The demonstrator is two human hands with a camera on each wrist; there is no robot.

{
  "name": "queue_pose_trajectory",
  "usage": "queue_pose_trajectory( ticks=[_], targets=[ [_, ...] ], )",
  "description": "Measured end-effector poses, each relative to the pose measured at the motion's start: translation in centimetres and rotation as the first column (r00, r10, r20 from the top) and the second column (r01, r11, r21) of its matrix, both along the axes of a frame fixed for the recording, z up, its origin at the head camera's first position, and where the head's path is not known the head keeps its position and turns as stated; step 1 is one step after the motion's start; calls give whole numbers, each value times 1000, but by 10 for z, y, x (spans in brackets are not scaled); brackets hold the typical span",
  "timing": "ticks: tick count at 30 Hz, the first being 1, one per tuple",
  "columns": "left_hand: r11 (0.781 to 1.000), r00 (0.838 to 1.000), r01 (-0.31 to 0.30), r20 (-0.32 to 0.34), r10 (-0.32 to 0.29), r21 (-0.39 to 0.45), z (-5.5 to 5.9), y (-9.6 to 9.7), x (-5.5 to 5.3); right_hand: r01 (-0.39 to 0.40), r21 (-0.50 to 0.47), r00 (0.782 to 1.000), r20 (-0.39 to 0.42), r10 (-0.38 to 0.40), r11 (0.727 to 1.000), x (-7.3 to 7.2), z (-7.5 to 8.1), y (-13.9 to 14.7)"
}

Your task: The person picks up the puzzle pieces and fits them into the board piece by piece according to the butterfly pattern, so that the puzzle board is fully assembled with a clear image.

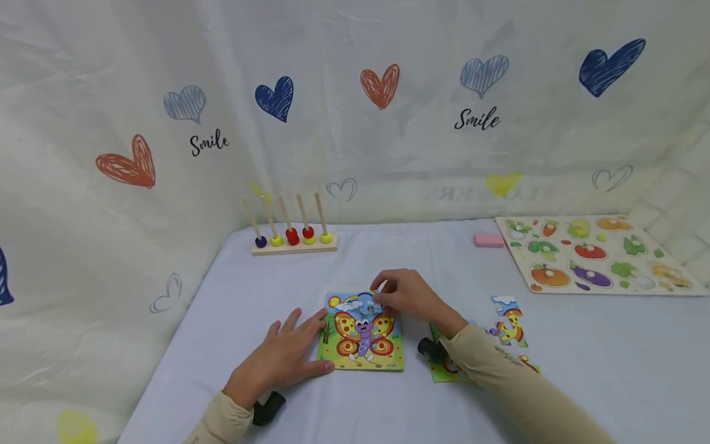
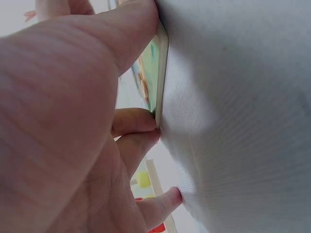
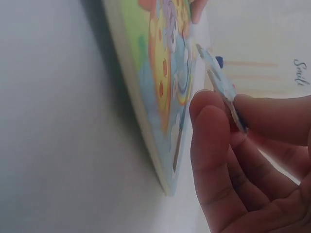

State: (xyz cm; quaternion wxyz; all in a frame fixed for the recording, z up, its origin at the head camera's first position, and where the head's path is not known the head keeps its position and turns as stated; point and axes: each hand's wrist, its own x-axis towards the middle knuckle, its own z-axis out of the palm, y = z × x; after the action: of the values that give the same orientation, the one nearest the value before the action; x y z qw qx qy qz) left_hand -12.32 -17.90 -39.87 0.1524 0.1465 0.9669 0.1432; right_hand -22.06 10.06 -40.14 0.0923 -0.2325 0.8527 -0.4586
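A square butterfly puzzle board point(image 1: 363, 362) lies flat on the white cloth. At its left side my left hand point(image 1: 280, 357) is spread, with thumb and fingertips touching the board's edge; the left wrist view shows the fingers point(image 2: 136, 121) against that edge. Over the board's upper right corner, my right hand point(image 1: 410, 296) pinches a thin blue-and-white puzzle piece point(image 3: 221, 80) between thumb and fingers. That piece is tilted and held above the board, apart from it in the right wrist view. Part of the picture's upper right shows a recess.
Loose puzzle pieces point(image 1: 513, 327) lie to the right, some partly hidden under my right forearm. A wooden peg stand point(image 1: 296, 248) with coloured beads stands at the back left. At the back right are a pink block point(image 1: 489, 240) and a vegetable picture board point(image 1: 560, 253).
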Motion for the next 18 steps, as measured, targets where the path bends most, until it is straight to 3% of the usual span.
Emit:
queue_pose_trajectory(
  ticks=[7, 18],
  targets=[
    [1000, 1000, -6, 16, 6, 14, -2, -1, 0, 13, 82, 1000, -23, -11, 997, -1, 0, -18],
    [1000, 1000, 6, -7, -6, 3, -1, 0, 0, -17, 219, 986, -157, 52, 976, -2, -1, -31]
  ],
)
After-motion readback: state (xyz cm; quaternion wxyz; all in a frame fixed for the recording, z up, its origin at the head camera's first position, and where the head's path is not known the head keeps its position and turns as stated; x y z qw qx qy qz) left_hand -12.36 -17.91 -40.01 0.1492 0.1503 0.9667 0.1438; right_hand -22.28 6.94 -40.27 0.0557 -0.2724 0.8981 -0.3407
